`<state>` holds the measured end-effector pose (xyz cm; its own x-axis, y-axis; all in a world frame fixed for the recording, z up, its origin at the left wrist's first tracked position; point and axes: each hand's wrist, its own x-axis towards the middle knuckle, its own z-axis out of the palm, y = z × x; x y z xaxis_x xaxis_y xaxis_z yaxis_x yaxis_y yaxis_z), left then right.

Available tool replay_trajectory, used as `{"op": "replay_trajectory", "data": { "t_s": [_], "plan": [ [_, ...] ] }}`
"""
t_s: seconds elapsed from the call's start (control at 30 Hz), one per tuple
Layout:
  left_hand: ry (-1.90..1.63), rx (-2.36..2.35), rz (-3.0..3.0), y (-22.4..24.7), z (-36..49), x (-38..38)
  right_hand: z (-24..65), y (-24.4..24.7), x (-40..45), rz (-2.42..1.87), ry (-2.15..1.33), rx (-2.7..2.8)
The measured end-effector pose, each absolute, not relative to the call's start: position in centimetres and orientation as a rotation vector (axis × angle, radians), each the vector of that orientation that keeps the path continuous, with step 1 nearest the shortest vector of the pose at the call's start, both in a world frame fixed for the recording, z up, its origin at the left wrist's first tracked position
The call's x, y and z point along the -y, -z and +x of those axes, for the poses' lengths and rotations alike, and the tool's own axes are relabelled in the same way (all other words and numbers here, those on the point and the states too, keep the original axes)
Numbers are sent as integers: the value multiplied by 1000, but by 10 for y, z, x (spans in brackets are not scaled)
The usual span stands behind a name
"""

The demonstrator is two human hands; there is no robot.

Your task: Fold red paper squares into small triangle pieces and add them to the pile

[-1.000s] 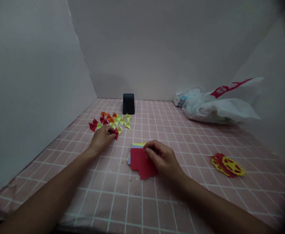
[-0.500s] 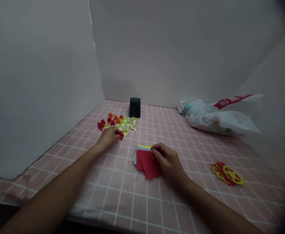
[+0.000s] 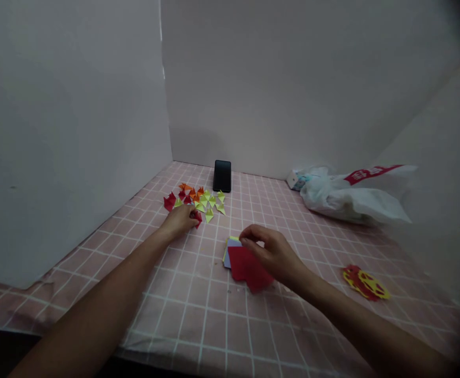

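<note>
I judge a fresh sheet is being taken: my right hand (image 3: 271, 252) pinches the red sheet (image 3: 248, 268) off the paper stack (image 3: 230, 245) mid-table, while my left hand (image 3: 180, 220) closes on a red folded piece (image 3: 197, 217); next calls for a clean single-sheet lift.

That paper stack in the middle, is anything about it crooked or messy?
Slightly. The paper stack is fanned out, with the top red sheet skewed toward the near edge under the right hand. The left hand rests by loosely scattered folded pieces. Nothing looks torn.

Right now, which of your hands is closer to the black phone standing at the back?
Left. The left hand rests by the folded paper pieces just before the phone; the right hand is farther forward, at the stack of coloured paper.
</note>
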<state>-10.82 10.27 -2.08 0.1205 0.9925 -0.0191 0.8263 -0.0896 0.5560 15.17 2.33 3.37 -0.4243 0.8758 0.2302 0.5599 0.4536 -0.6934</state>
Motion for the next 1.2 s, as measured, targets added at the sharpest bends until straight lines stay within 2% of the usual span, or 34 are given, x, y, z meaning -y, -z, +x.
{"op": "replay_trajectory", "data": {
  "t_s": [0.13, 0.33, 0.53, 1.2],
  "plan": [
    [-611, -1735, 1957, 24, -107, -104, 123, -32, -53, -1208, -600, 2325],
    [-691, -1727, 1925, 26, -104, -102, 72, 7, -106, -1262, -555, 2294],
    [-691, -1731, 1872, 27, -105, -103, 57, 31, -119, -1217, -530, 2351],
    [-685, -1774, 1643, 15, -110, -104, 56, 32, -116, -1224, -356, 2469]
  ]
}}
